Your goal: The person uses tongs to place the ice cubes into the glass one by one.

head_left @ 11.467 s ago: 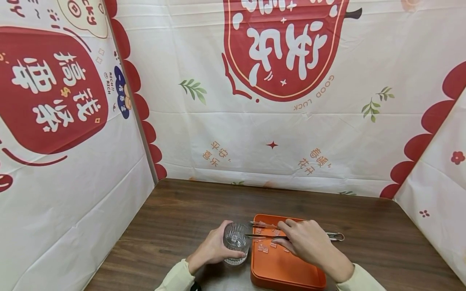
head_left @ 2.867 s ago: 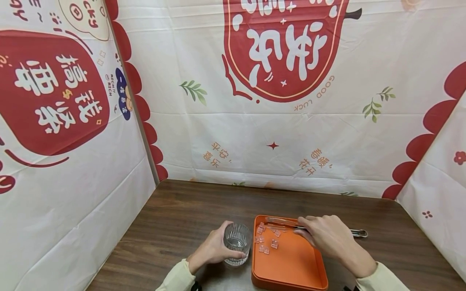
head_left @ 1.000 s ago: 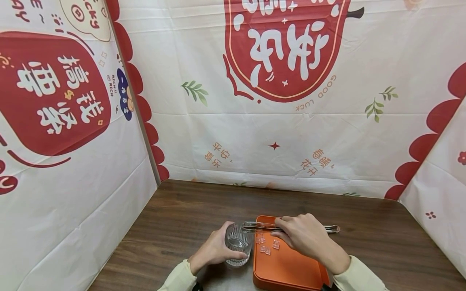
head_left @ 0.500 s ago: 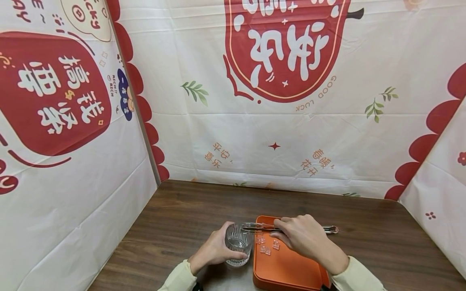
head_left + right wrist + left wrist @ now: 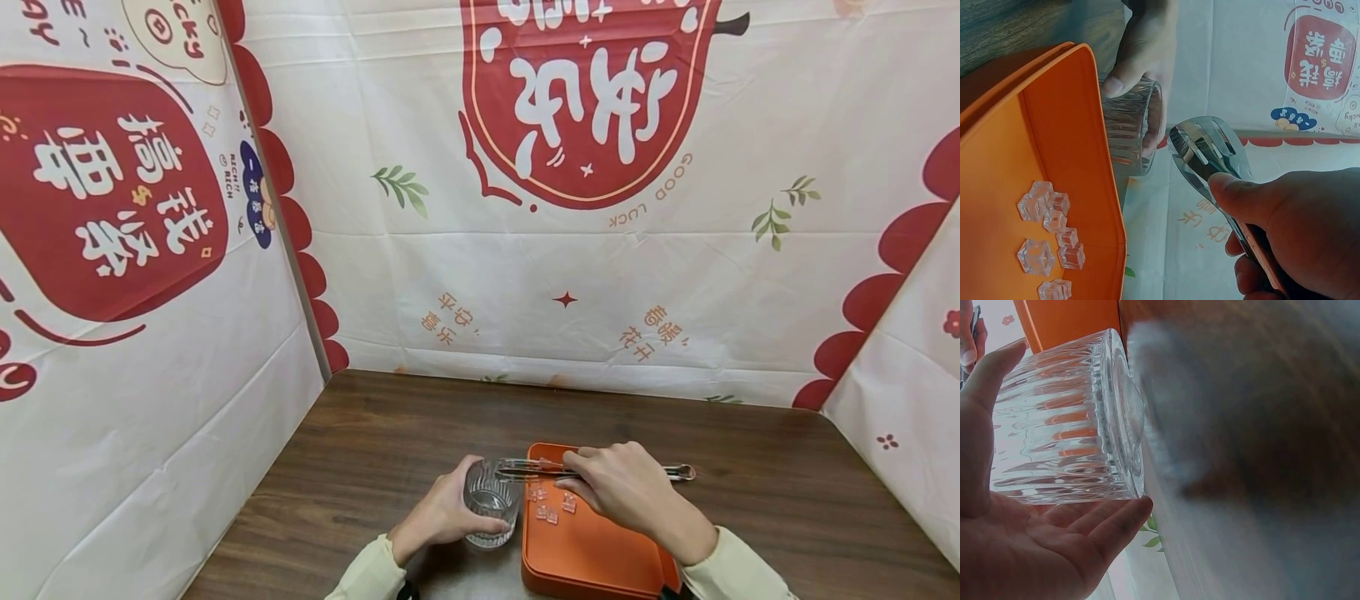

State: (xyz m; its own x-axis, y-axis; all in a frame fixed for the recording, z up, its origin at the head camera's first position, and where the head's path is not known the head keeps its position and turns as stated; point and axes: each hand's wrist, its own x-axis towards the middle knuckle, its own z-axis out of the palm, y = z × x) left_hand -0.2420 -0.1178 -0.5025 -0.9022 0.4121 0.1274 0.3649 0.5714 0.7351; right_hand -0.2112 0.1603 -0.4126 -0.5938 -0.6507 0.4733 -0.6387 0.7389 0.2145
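My left hand (image 5: 448,510) grips a ribbed clear drinking glass (image 5: 491,500) around its side; the left wrist view shows its thick base (image 5: 1119,419) slightly above the table. In my right hand (image 5: 633,493) is a pair of metal tongs (image 5: 678,472), held around the middle. Their slotted heads (image 5: 1200,147) are close together at the right side of the glass's mouth. Whether anything lies between them, I cannot tell. Several clear ice-like cubes (image 5: 1036,257) lie in the orange tray (image 5: 592,558), towards its left side. The tongs and right hand cover part of the tray.
The brown wooden table (image 5: 375,450) runs out to the left, right and back. White printed cloth walls (image 5: 450,275) stand behind it and at both sides. The tray's raised rim (image 5: 522,550) lies just right of the glass.
Since about three seconds ago, my right hand has moved the tongs left, from over the tray to the glass's mouth. Over the last second both hands have stayed almost still.
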